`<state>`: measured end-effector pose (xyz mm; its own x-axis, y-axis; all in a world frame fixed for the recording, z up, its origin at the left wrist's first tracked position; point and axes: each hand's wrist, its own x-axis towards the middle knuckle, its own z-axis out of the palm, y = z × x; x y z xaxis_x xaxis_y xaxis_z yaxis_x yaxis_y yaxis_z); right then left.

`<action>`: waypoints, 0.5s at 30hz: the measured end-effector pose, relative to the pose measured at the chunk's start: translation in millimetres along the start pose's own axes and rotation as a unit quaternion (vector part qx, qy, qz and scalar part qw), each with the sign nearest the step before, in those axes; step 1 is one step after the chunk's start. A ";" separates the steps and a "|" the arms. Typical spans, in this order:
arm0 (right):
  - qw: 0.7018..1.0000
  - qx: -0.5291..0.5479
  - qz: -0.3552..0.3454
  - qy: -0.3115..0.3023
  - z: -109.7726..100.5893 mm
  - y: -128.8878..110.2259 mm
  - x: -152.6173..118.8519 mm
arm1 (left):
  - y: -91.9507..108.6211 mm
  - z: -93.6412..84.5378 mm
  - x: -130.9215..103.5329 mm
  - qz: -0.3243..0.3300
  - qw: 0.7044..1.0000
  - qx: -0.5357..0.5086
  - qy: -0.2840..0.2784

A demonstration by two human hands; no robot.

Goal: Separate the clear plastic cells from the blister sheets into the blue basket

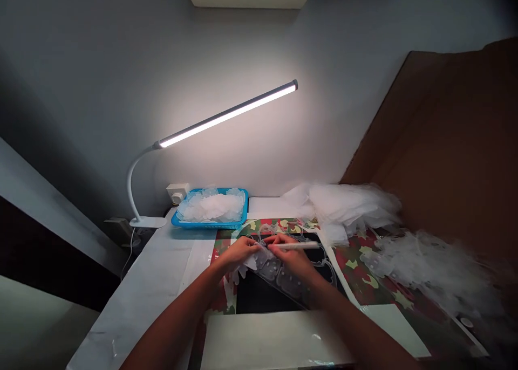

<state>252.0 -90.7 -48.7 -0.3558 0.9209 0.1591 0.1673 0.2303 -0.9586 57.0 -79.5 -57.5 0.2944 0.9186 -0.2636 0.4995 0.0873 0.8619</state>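
Observation:
My left hand (243, 251) pinches the edge of a translucent white sheet with rounded cut shapes (279, 273), over a black mat (259, 296). Close beside it, my right hand (289, 254) is closed around a slim white pen-like tool (301, 246), which points left toward the sheet. The fingertips of both hands nearly meet at the sheet's upper left. Small white pieces hang below my left hand. Clear cut-out outlines lie beyond and right of my right hand. The tool's tip is too small to make out.
A blue basket (244, 213) of white pieces stands at the back left, near a lit lamp (230, 112). White sheets (343, 205) and tangled scraps (429, 267) lie right. Cardboard (453, 143) rises behind them. A pale board (267, 337) lies in front.

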 end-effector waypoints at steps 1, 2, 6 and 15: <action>0.999 0.036 0.030 0.005 -4.6 3.2 7.8 | -0.2 0.7 -1.4 0.010 1.000 0.018 0.005; 0.996 0.066 0.058 0.001 -8.8 5.9 15.1 | 0.1 0.8 -2.9 0.021 0.999 0.037 0.012; 0.987 0.099 0.108 -0.059 -11.8 10.6 32.1 | 5.0 0.5 -9.3 0.059 0.991 0.111 0.046; 0.990 -0.079 0.078 0.085 -4.0 38.3 45.7 | 8.3 2.3 -38.1 0.106 0.972 0.164 0.133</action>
<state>245.9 -38.6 -77.2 -0.1575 0.9856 0.0620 0.3542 0.1149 -0.9281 51.8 -114.7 -41.3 0.2196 0.9736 0.0631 0.6961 -0.2016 0.6891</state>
